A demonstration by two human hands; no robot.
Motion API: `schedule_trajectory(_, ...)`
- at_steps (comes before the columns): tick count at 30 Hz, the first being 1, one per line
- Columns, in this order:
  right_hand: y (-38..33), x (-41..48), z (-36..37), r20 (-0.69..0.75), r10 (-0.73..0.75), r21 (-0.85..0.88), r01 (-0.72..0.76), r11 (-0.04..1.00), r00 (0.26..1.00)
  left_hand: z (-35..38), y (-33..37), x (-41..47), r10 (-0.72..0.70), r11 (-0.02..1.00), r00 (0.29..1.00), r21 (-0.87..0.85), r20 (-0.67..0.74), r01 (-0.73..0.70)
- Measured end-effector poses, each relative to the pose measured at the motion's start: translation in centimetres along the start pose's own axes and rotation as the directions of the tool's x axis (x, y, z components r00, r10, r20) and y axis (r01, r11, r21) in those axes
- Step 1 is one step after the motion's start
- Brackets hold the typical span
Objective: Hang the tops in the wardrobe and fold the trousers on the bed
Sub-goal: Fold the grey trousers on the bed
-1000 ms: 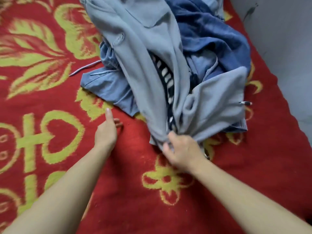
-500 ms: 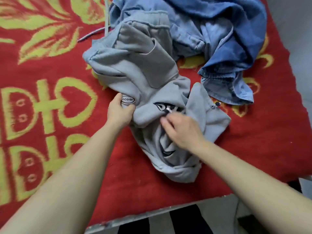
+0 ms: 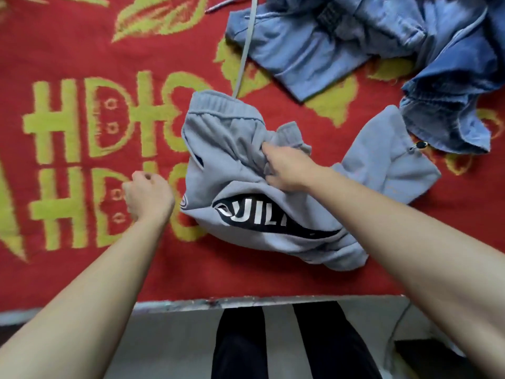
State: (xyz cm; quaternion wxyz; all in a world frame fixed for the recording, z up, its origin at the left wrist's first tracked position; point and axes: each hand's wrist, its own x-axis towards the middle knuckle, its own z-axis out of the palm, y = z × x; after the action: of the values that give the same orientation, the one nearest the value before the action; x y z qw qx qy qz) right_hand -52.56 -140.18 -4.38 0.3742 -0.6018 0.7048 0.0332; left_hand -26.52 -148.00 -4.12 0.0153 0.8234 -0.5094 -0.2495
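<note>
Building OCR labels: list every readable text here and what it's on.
"UIL", rest hidden by folds: white on black band of grey trousers.
Too blurred: oval patch at trousers' left edge.
"HDIC"-like yellow shapes on red blanket: perhaps just pattern.

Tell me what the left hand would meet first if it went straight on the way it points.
Probably only the red blanket: the left hand, curled and empty, points up the bed, just left of the grey trousers. Its height is unclear.
</note>
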Motion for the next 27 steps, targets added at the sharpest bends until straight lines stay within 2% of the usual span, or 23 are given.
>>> schedule_trajectory(1, -0.6, -1.1, 1.3, -0.014, -0.044, -0.035, 0.043, 0.998, 0.999, -0.1, 1.0, 0.4, -0.005, 0.999, 1.000, -0.040, -0.003, 0.005)
schedule_trajectory(3, -1.3, -2.9, 3.6, -0.019, -0.144, -0.137, 0.140, 0.981, 0.989, 0.1, 3.4, 0.5, 0.041, 0.995, 0.994, -0.095, 0.098, -0.032)
schedule_trajectory(5, -1.7, -4.3, 4.5, 0.059, -0.230, -0.169, 0.237, 0.957, 0.971, 0.5, 5.8, 0.0, 0.116, 0.979, 0.979, -0.184, 0.166, -0.085)
schedule_trajectory(7, -2.0, -4.8, 3.7, 0.166, -0.236, -0.141, 0.260, 0.955, 0.957, 1.1, 7.4, -0.4, 0.213, 0.967, 0.956, -0.185, 0.203, -0.176)
schedule_trajectory(9, -2.4, -4.5, 2.1, 0.170, -0.222, -0.182, 0.252, 0.951, 0.960, 2.1, 8.0, -0.6, 0.306, 0.951, 0.903, -0.138, 0.301, -0.277)
schedule_trajectory(10, -2.5, -4.1, 1.4, 0.097, -0.207, -0.227, 0.224, 0.948, 0.974, 2.5, 8.0, -0.6, 0.329, 0.944, 0.883, -0.131, 0.335, -0.302)
schedule_trajectory(11, -2.4, -3.5, 0.8, -0.050, -0.182, -0.245, 0.164, 0.956, 0.982, 2.8, 7.8, -0.7, 0.336, 0.942, 0.878, -0.136, 0.342, -0.307)
schedule_trajectory(12, -2.3, -2.9, 0.2, -0.255, -0.146, -0.222, 0.089, 0.971, 0.956, 2.9, 7.4, -0.7, 0.329, 0.944, 0.885, -0.143, 0.330, -0.297)
schedule_trajectory(13, -2.2, -2.3, -0.3, -0.453, -0.085, -0.152, 0.018, 0.988, 0.888, 2.9, 6.8, -0.8, 0.310, 0.950, 0.895, -0.135, 0.321, -0.281)
schedule_trajectory(14, -1.9, -1.7, -0.8, -0.577, 0.011, -0.053, -0.050, 0.997, 0.817, 2.7, 6.1, -1.0, 0.285, 0.958, 0.902, -0.125, 0.326, -0.258)
schedule_trajectory(15, -1.3, -0.9, -1.1, -0.596, 0.126, 0.046, -0.122, 0.991, 0.793, 2.6, 5.5, -1.1, 0.251, 0.967, 0.904, -0.122, 0.345, -0.222)
schedule_trajectory(16, -0.7, -0.1, -1.3, -0.512, 0.242, 0.131, -0.203, 0.970, 0.824, 2.4, 4.9, -1.1, 0.207, 0.977, 0.902, -0.134, 0.379, -0.168)
schedule_trajectory(17, -0.1, 0.4, -1.3, -0.349, 0.326, 0.182, -0.278, 0.943, 0.878, 2.3, 4.6, -1.2, 0.170, 0.980, 0.896, -0.167, 0.410, -0.110)
schedule_trajectory(19, 0.7, 0.8, -0.7, -0.064, 0.350, 0.201, -0.332, 0.922, 0.934, 2.3, 4.2, -1.2, 0.118, 0.971, 0.878, -0.241, 0.464, -0.003)
schedule_trajectory(20, 1.0, 0.5, -0.3, -0.005, 0.323, 0.189, -0.316, 0.930, 0.946, 2.3, 4.2, -1.3, 0.094, 0.967, 0.870, -0.253, 0.484, 0.036)
schedule_trajectory(23, 1.9, -0.9, 0.6, 0.008, 0.297, 0.273, -0.287, 0.918, 0.955, 2.9, 4.2, -2.1, 0.016, 0.966, 0.891, -0.236, 0.454, 0.103)
schedule_trajectory(25, 2.5, -2.1, 0.6, 0.078, 0.328, 0.397, -0.331, 0.856, 0.942, 3.5, 4.5, -2.6, 0.005, 0.975, 0.908, -0.204, 0.418, 0.089)
schedule_trajectory(27, 3.2, -3.5, 0.6, 0.188, 0.315, 0.499, -0.366, 0.785, 0.930, 3.7, 5.0, -3.2, -0.044, 0.967, 0.900, -0.207, 0.433, 0.147)
